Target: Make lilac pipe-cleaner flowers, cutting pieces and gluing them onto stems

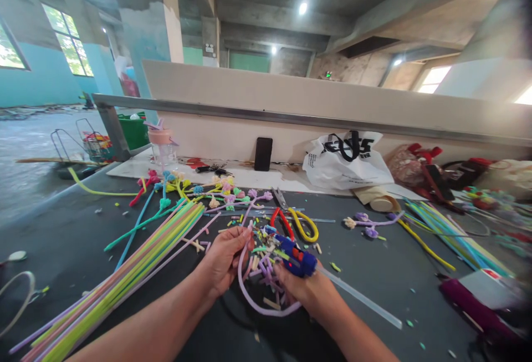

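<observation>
The right hand is gripping a blue glue gun, fingers wrapped round its handle, a clear glue stick trailing out behind. Just left of that grip, the left hand is pinching the end of a lilac pipe cleaner, which is looping limply below both hands. It looks light and bendy, best held near the worked tip. Beyond the hands, yellow-handled scissors are lying among cut scraps.

I see a blue glue gun with an orange trigger, a lilac pipe cleaner loop, a yellow-handled pair of scissors and a white plastic bag with black lettering.
</observation>
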Demonstrator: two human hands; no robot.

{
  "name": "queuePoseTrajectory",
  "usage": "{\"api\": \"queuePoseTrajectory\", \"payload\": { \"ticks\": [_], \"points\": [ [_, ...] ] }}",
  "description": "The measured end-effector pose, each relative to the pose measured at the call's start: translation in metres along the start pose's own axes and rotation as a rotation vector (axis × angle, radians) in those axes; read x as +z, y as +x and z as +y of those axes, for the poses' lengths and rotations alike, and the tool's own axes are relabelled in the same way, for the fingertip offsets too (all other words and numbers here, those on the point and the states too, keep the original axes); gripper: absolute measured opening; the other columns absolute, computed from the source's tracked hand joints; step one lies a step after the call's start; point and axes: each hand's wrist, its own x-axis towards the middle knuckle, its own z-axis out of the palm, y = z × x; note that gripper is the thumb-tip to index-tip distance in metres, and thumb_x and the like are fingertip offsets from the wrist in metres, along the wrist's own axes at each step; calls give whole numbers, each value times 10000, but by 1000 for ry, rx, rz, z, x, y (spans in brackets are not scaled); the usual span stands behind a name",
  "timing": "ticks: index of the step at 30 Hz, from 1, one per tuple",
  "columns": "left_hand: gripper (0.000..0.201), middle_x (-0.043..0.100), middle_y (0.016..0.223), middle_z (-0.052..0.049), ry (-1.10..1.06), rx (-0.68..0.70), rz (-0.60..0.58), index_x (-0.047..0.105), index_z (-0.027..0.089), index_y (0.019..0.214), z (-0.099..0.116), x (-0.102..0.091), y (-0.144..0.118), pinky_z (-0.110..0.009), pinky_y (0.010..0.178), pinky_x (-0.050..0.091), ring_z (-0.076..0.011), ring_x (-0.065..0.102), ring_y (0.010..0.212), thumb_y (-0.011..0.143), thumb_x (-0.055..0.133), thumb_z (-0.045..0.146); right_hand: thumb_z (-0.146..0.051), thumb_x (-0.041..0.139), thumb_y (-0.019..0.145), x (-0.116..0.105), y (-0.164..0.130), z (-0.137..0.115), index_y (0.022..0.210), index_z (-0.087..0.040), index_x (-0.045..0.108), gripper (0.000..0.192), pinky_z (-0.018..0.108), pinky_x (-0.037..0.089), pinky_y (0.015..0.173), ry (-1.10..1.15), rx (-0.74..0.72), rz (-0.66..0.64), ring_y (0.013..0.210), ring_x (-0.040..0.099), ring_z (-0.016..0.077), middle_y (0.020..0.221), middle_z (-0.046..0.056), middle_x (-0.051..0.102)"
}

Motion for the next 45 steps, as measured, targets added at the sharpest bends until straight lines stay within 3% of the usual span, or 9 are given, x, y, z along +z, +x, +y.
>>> {"api": "queuePoseTrajectory", "payload": {
  "ticks": [9, 14, 18, 22, 26, 30, 33, 40, 45],
  "points": [
    [259, 432, 503, 70, -25, -34, -19, 486, 142, 652, -1, -2, 1, -120, 306, 178, 18, 189, 314, 724, 615, 354, -363, 595, 654, -2, 0, 3, 674, -158, 623, 208, 248, 452, 536, 19, -82, -12, 549, 551, 155, 607, 23, 627],
    [217, 451, 559, 67, -78, -72, -59, 494, 133, 699, 1, -3, 0, -117, 321, 186, 21, 218, 342, 720, 631, 300, -415, 566, 683, -14, 6, 6, 523, -177, 528, 288, 225, 370, 405, -12, -23, 32, 348, 426, 104, 344, -41, 442],
    [204, 469, 634, 54, -111, -128, -92, 523, 134, 779, 0, -5, -1, -113, 327, 184, 16, 302, 382, 694, 659, 260, -454, 602, 643, -41, 10, 0, 659, -171, 575, 285, 225, 358, 406, -134, 1, 124, 369, 447, 113, 378, -51, 470],
    [195, 473, 649, 45, -117, -172, -94, 541, 128, 781, -1, -5, -2, -113, 357, 261, 7, 374, 419, 677, 676, 223, -443, 605, 643, -80, 12, 4, 743, -185, 587, 278, 254, 397, 521, -509, -7, 212, 574, 553, 176, 588, 8, 594],
    [170, 485, 640, 33, -115, -207, -78, 546, 123, 759, -1, -3, -4, -115, 373, 276, -8, 408, 444, 676, 676, 193, -402, 587, 668, -117, 15, 38, 853, -135, 571, 325, 305, 414, 666, -846, -122, 179, 745, 562, 226, 794, 93, 606],
    [122, 480, 611, 16, -137, -223, -204, 545, 116, 731, 1, -1, -8, -138, 433, 342, -36, 438, 493, 711, 644, 183, -333, 572, 686, -137, 15, 74, 890, -108, 562, 304, 304, 413, 725, -995, -118, 102, 803, 556, 226, 868, 122, 590],
    [105, 472, 617, 7, -111, -267, -321, 535, 119, 721, 2, 2, -13, -174, 518, 406, -59, 474, 546, 743, 613, 186, -312, 559, 699, -140, 13, 81, 934, -90, 564, 323, 313, 404, 777, -1029, -78, 94, 859, 552, 237, 916, 139, 580],
    [120, 449, 618, 11, -49, -320, -408, 511, 122, 691, 5, 2, -17, -140, 405, 349, -38, 429, 464, 757, 587, 188, -170, 618, 616, -152, 8, 60, 955, -154, 600, 340, 363, 405, 787, -999, -3, 78, 964, 535, 281, 1036, 127, 586],
    [144, 443, 591, 24, -134, -295, -555, 499, 136, 689, 5, -7, -14, -125, 332, 319, -29, 376, 404, 727, 613, 214, -148, 444, 768, -111, -9, 27, 889, -185, 589, 192, 286, 391, 807, -922, -170, 133, 880, 559, 181, 928, 63, 610]
  ]
}}
